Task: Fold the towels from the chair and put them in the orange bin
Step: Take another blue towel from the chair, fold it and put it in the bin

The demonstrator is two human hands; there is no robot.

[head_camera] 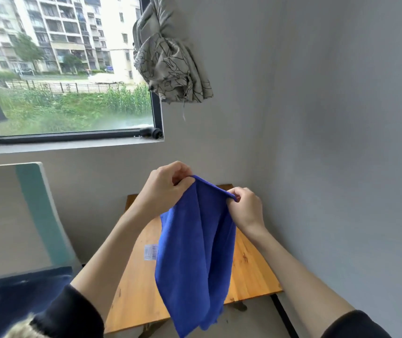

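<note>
The towel [195,252] is blue, soft and finely napped, like microfibre. It hangs in the air above the table [251,272], held only at its top edge. That edge runs as a short, taut, slightly sloped line between the two hands. Below the edge the cloth falls in long vertical folds, narrowing toward a loose lower corner that hangs in front of the table's near edge. A hemmed border shows along the top and left side.

The left hand [163,189] pinches the higher, left end of the top edge; its fingers are curled with the thumb pressed against the cloth. The right hand [246,208] pinches the lower, right end in the same way, fingers curled over the hem. Both forearms are bare, with dark sleeves pushed up near the elbows.

The table is rectangular, of orange-toned wood with visible grain and knots, and stands in the room corner against grey, matt walls. A small white label [150,252] lies flat on its top, partly hidden by the towel's left side.

At left stands a chair [36,211] with a pale back, a teal edge stripe and a dark blue, plush cover on its seat. Above it is a dark-framed window [157,111]. A grey patterned curtain [170,62], knotted into a bundle, hangs beside the frame.
</note>
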